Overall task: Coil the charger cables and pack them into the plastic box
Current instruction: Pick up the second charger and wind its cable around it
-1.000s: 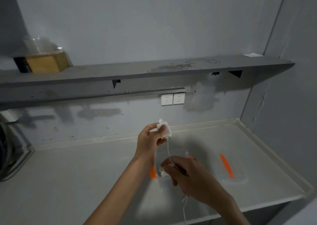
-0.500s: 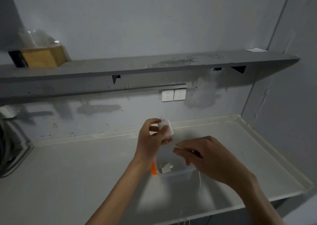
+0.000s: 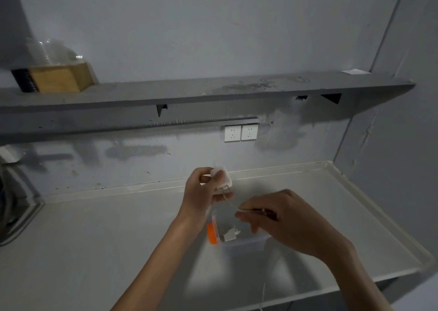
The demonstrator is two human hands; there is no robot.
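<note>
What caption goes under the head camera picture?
Left hand holds a white charger while the right hand pinches its cable above a clear plastic box.

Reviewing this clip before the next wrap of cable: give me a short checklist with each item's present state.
1. Left hand holds the white charger plug: ok.
2. Right hand pinches the thin white cable with a closed grip: ok.
3. Cable taut between the hands: cannot tell, too thin and blurred.
4. Plastic box open beneath the hands: ok.
5. Another white plug already in the box: ok.
6. Loose cable tail hangs off the counter edge, uncoiled: not ok.
</note>
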